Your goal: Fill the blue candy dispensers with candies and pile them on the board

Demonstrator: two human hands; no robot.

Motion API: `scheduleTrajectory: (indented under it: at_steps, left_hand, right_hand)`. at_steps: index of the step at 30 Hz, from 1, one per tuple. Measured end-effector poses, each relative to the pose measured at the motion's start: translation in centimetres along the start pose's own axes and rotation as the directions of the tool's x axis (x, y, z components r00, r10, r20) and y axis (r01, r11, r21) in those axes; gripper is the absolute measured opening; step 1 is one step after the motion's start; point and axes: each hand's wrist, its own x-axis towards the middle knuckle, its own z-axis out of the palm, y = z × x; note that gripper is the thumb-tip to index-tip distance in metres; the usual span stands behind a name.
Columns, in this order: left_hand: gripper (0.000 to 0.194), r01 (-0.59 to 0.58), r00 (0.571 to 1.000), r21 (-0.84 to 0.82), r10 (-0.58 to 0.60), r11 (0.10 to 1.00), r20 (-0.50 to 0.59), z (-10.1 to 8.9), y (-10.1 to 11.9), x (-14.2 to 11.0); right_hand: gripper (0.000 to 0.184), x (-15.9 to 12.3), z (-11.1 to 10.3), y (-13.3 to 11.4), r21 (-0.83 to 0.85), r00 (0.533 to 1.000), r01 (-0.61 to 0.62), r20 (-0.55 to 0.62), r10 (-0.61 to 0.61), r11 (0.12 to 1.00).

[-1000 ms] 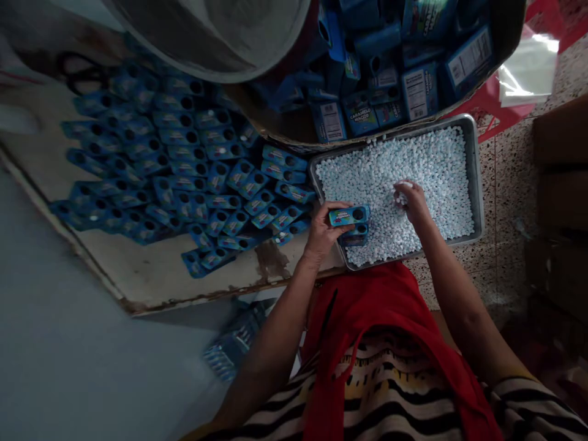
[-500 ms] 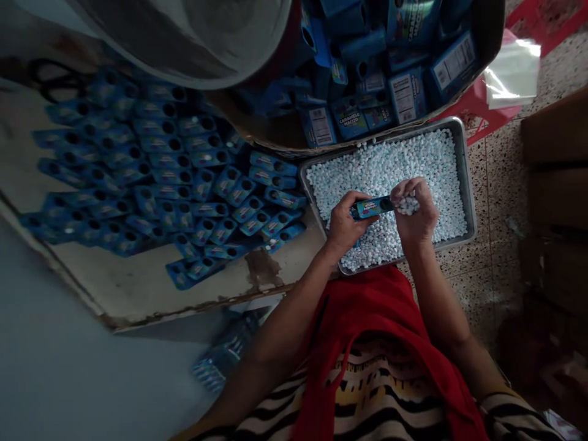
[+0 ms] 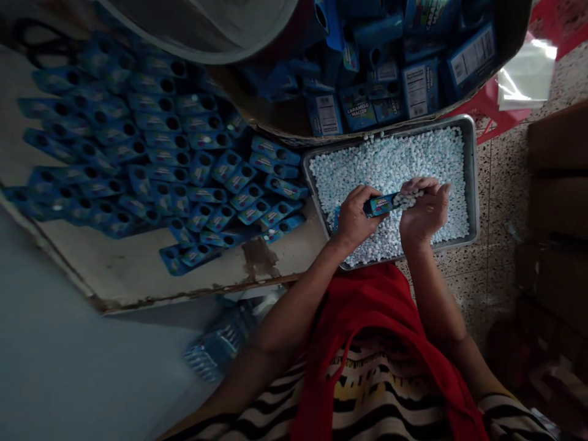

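Note:
Over a metal tray (image 3: 473,184) filled with small white and pale blue candies (image 3: 395,153), my left hand (image 3: 359,214) grips a small blue candy box (image 3: 380,205) printed "Caramelo Macizo". The box lies roughly sideways, its far end pointing at my right hand (image 3: 423,217). That hand is cupped, palm turned up, with a small heap of candies (image 3: 408,197) at its fingers against the end of the box. The box's opening is hidden by the candies and fingers. Another bit of blue (image 3: 337,217) shows beside my left hand in the tray.
On the table (image 3: 133,275) to the left stand many blue boxes (image 3: 160,138) with round holes in their tops. A large carton (image 3: 275,131) of more blue boxes sits behind the tray, beside a big round container (image 3: 229,55). Brown cartons (image 3: 558,165) line the right side.
Both hands and the box have shifted slightly right in the view. My right hand has loosened and spread its fingers, with the candies now at the box's end. The camera view has shifted a little.

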Motion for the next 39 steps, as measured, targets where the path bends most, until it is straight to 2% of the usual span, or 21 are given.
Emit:
scheduleTrajectory:
  at_steps: [5,11,16,18,21,23,25,27,29,31,32,34,37,39]
  left_hand:
    - [0.029,-0.039,0.999,0.056,0.039,0.998,0.012,0.0,0.2,0.4]
    - [0.027,-0.01,1.0,0.025,0.01,1.0,0.006,0.3,-0.3,0.1]
    - [0.031,0.069,0.998,-0.034,-0.069,0.997,-0.004,0.8,-1.1,0.2]
    - [0.033,0.095,0.995,-0.061,-0.096,0.994,-0.013,0.8,-1.6,0.4]
    - [0.038,0.127,0.992,-0.15,-0.129,0.98,-0.001,0.4,-2.4,0.5]
    - [0.039,0.151,0.988,-0.236,-0.151,0.96,0.018,-0.1,-3.0,0.5]
    - [0.037,0.163,0.987,-0.278,-0.153,0.947,0.056,-0.7,-3.3,0.3]
    - [0.035,0.17,0.984,-0.257,-0.15,0.951,0.095,-1.2,-3.6,0.1]
    - [0.035,0.171,0.984,-0.218,-0.157,0.961,0.08,-1.8,-3.8,0.1]
    - [0.036,0.157,0.988,-0.22,-0.155,0.963,0.027,-2.3,-4.2,0.2]
    - [0.037,0.145,0.989,-0.243,-0.146,0.959,0.014,-2.7,-4.4,0.3]
    - [0.037,0.138,0.99,-0.321,-0.136,0.937,0.029,-3.3,-5.0,0.5]
    - [0.039,0.166,0.986,-0.443,-0.153,0.881,0.064,-3.9,-5.6,0.5]
    - [0.041,0.19,0.982,-0.488,-0.161,0.852,0.101,-3.9,-5.6,0.4]
  right_hand:
    - [0.081,-0.3,0.2,0.0,-0.037,0.996,0.092,0.024,-0.091,0.995]
    - [0.066,-1.0,0.6,-0.2,0.025,0.997,0.066,-0.045,-0.065,0.998]
    - [0.074,-2.0,0.8,-0.4,-0.034,0.999,0.046,0.021,-0.045,0.998]
    - [0.072,-2.0,0.3,-0.1,-0.03,0.998,0.041,0.041,-0.04,0.999]
    - [0.056,-1.5,-1.5,1.5,-0.035,0.997,0.066,0.038,-0.065,0.997]
    - [0.045,-1.2,-3.3,3.3,-0.189,0.996,0.089,0.003,-0.09,0.978]
    - [0.039,-1.0,-4.7,5.3,-0.476,0.994,0.106,0.049,-0.093,0.873]
    - [0.045,-1.0,-5.2,7.1,-0.731,0.978,0.176,0.204,-0.035,0.659]
    - [0.056,-0.8,-4.8,8.4,-0.839,0.936,0.284,0.348,0.055,0.465]
    - [0.057,-0.1,-3.9,9.0,-0.865,0.901,0.326,0.406,0.152,0.382]
    - [0.051,0.5,-3.6,9.1,-0.869,0.893,0.313,0.407,0.194,0.383]
    - [0.037,1.7,-3.2,8.7,-0.864,0.897,0.231,0.367,0.246,0.447]
    - [0.024,3.0,-3.7,6.6,-0.769,0.919,0.063,0.293,0.263,0.637]
    - [0.019,2.9,-4.3,4.4,-0.653,0.917,0.015,0.31,0.25,0.758]
